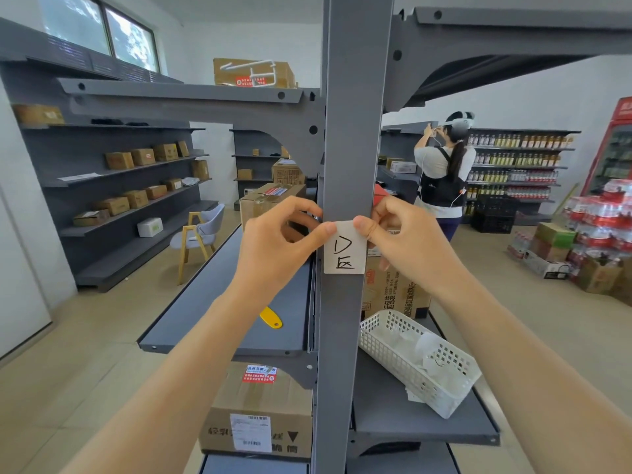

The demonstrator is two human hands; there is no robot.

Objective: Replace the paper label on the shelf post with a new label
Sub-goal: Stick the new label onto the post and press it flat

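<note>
A white paper label (344, 252) with black handwritten marks lies flat against the grey shelf post (354, 131) at about chest height. My left hand (280, 244) pinches the label's top left corner between thumb and forefinger. My right hand (400, 230) presses its thumb on the top right corner, with the other fingers wrapped behind the post. Both forearms reach up from the bottom of the view.
A yellow tool (271, 318) lies on the grey shelf (205, 302) left of the post. A white plastic basket (419, 360) sits on the right shelf, cardboard boxes (260, 412) below. Another person (444, 172) stands at a far shelf on the right.
</note>
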